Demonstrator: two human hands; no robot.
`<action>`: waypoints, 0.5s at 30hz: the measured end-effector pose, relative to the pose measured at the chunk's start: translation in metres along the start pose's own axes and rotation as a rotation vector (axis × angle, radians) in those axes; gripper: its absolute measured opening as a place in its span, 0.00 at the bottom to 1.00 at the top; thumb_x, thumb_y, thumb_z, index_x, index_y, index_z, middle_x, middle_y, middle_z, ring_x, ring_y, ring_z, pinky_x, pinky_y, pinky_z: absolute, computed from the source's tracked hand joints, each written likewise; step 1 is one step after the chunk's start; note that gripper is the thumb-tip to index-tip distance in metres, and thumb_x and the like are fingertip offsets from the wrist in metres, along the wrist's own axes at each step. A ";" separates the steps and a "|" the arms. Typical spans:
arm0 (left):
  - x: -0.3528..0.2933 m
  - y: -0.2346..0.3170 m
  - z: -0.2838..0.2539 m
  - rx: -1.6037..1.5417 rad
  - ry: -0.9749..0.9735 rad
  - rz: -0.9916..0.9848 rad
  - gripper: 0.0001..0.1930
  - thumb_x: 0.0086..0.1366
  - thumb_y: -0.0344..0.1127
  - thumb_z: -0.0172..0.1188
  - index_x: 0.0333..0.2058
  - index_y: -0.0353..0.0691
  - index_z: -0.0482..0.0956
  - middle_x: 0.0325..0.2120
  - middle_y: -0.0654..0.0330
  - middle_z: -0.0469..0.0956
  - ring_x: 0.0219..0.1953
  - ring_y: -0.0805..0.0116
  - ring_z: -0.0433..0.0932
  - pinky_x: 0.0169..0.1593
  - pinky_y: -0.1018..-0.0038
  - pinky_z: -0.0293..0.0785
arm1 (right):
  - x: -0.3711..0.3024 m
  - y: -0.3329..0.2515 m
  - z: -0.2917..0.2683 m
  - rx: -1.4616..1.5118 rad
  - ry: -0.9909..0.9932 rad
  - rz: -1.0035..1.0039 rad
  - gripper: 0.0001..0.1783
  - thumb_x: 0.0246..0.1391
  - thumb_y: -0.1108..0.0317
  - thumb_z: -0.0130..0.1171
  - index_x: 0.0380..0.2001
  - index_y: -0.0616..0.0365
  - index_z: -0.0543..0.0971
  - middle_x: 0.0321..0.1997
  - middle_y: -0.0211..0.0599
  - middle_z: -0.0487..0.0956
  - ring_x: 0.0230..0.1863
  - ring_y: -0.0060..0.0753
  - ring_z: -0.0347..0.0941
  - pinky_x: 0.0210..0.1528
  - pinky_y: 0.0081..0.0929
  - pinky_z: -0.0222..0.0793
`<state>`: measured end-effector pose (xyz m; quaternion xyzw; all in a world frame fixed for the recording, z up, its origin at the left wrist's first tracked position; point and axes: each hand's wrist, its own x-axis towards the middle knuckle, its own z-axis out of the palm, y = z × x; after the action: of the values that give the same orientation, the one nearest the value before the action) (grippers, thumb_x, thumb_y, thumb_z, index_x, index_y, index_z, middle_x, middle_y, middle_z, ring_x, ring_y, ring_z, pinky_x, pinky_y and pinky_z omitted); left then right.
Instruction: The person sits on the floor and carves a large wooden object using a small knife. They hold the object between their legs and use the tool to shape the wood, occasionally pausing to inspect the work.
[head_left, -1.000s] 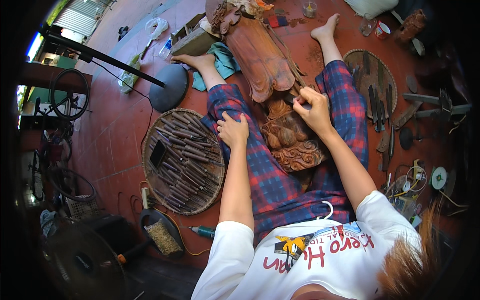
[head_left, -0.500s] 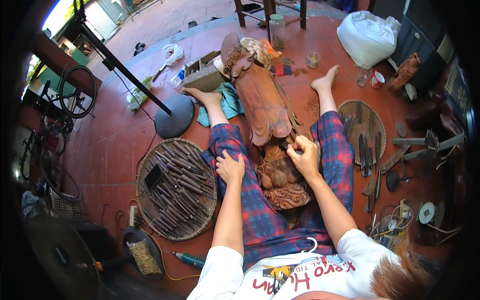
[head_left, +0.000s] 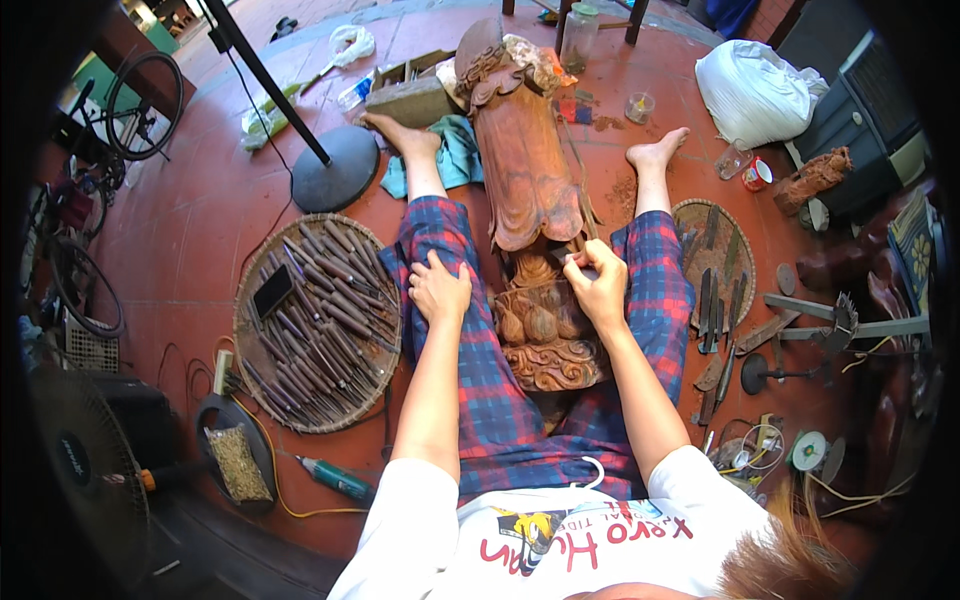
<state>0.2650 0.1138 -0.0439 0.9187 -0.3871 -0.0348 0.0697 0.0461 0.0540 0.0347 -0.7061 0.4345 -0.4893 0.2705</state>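
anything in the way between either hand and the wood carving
Nothing visible blocks the right hand, which is right at the wood carving. The left hand rests on the left trouser leg, and the inner side of that leg lies between it and the carving.

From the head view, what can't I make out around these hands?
Head view:
Right hand: curled fingers hide what, if anything, it pinches.
Left hand: its back hides the palm.
Wooden carving: its own bulk hides the underside.
Fan: dark fisheye rim cuts it off.
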 end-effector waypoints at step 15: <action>0.004 -0.002 0.007 0.017 -0.016 -0.008 0.31 0.59 0.57 0.60 0.51 0.39 0.67 0.49 0.40 0.71 0.48 0.46 0.76 0.46 0.57 0.74 | 0.004 -0.004 0.003 -0.020 -0.025 0.013 0.14 0.41 0.78 0.63 0.18 0.66 0.65 0.17 0.40 0.66 0.20 0.31 0.65 0.25 0.27 0.61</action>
<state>0.2681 0.1115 -0.0507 0.9205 -0.3844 -0.0393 0.0587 0.0507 0.0523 0.0386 -0.7119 0.4407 -0.4743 0.2720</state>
